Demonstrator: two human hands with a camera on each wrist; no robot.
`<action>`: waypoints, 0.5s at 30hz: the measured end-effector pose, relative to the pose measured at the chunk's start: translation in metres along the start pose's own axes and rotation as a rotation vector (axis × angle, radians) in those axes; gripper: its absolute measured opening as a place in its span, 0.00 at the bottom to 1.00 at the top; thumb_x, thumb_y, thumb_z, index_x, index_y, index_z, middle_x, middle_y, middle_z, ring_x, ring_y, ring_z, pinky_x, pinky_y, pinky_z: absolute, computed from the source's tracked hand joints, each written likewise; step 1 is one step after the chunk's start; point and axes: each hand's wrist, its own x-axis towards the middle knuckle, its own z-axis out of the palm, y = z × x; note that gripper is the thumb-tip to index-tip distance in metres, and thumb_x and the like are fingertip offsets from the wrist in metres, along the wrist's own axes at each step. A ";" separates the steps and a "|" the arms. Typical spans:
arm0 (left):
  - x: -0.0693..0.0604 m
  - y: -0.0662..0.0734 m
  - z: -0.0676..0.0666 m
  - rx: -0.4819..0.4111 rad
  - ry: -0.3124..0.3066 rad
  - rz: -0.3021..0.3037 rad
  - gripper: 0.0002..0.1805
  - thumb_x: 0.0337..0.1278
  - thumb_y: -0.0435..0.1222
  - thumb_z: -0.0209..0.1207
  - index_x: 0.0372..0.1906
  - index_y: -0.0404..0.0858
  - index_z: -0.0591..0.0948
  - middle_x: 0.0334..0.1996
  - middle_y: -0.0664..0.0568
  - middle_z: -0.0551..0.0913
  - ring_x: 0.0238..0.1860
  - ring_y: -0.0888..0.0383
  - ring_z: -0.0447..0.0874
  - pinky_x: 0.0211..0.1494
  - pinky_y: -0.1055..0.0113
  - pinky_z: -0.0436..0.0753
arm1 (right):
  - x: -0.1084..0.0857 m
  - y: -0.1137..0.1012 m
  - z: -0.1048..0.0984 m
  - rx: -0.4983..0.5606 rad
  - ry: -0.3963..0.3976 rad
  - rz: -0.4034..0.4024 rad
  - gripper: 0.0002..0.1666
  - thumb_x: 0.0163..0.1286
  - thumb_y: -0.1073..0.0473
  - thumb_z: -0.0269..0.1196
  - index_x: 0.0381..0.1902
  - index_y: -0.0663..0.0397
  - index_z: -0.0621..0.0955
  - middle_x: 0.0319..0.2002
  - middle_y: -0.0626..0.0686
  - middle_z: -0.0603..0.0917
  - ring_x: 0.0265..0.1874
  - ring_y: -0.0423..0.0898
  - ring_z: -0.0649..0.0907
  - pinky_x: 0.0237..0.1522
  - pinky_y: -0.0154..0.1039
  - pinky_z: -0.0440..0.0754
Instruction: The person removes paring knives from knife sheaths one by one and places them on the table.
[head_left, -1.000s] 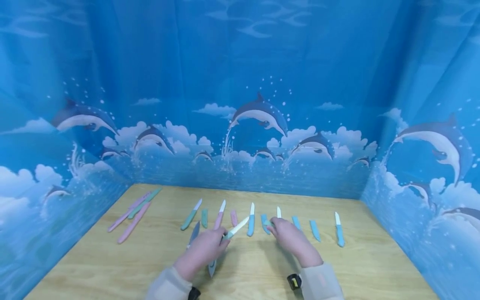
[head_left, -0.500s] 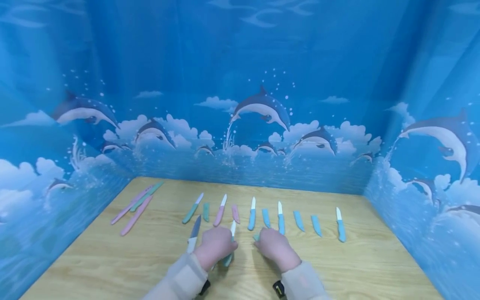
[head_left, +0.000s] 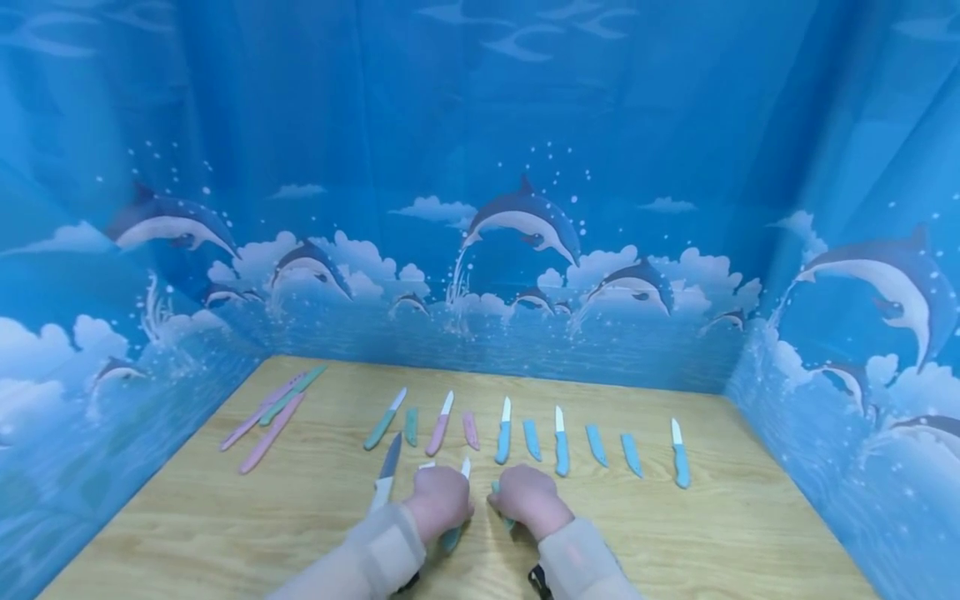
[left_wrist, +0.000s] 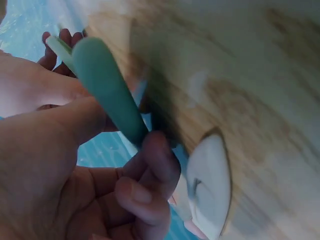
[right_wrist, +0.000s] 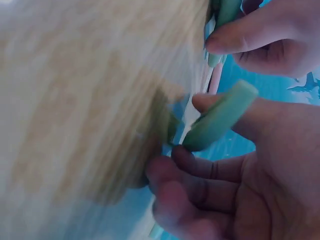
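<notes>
In the head view my left hand (head_left: 441,500) grips a green-handled knife, its pale blade (head_left: 466,468) pointing away from me. The knife's green handle (left_wrist: 102,80) shows between thumb and fingers in the left wrist view. To the right, my right hand (head_left: 527,496) pinches a short green knife sheath (right_wrist: 220,120) between thumb and fingers, low over the table. Knife and sheath are apart. Beside the left hand lies a larger knife with a grey blade (head_left: 392,454) and white handle (head_left: 381,495). A white piece (left_wrist: 210,185), perhaps a sheath, lies below that hand.
Farther back stand in a row a green knife (head_left: 381,425), green sheath (head_left: 411,427), pink knife (head_left: 438,429), pink sheath (head_left: 470,431), several blue knives (head_left: 562,450) and blue sheaths (head_left: 632,455). Pink and green long pieces (head_left: 273,433) overlap at left. Dolphin-print curtains (head_left: 480,275) enclose the wooden table (head_left: 675,542).
My right hand has come back from the row toward me and leftward with the green sheath. The left hand has turned the knife's blade from slanting right to pointing away.
</notes>
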 end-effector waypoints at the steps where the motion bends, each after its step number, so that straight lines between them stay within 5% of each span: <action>1: 0.000 0.000 0.001 0.011 0.006 0.005 0.19 0.54 0.50 0.62 0.23 0.38 0.82 0.21 0.50 0.78 0.26 0.57 0.77 0.40 0.61 0.82 | 0.000 0.000 0.000 -0.012 -0.005 0.001 0.27 0.66 0.42 0.62 0.13 0.51 0.72 0.19 0.52 0.76 0.17 0.44 0.73 0.25 0.38 0.76; 6: 0.000 0.000 0.003 0.046 0.007 0.008 0.21 0.55 0.52 0.61 0.23 0.38 0.82 0.21 0.50 0.79 0.26 0.57 0.78 0.45 0.61 0.82 | -0.001 -0.001 0.000 -0.073 -0.046 0.000 0.27 0.64 0.40 0.62 0.16 0.53 0.76 0.23 0.53 0.78 0.21 0.45 0.74 0.31 0.43 0.79; 15: 0.000 -0.001 0.002 0.044 0.036 0.036 0.23 0.57 0.52 0.59 0.19 0.38 0.80 0.19 0.50 0.77 0.22 0.58 0.75 0.37 0.62 0.82 | 0.000 -0.002 -0.002 -0.099 -0.063 -0.022 0.21 0.62 0.46 0.65 0.17 0.54 0.77 0.20 0.51 0.76 0.20 0.45 0.73 0.30 0.41 0.78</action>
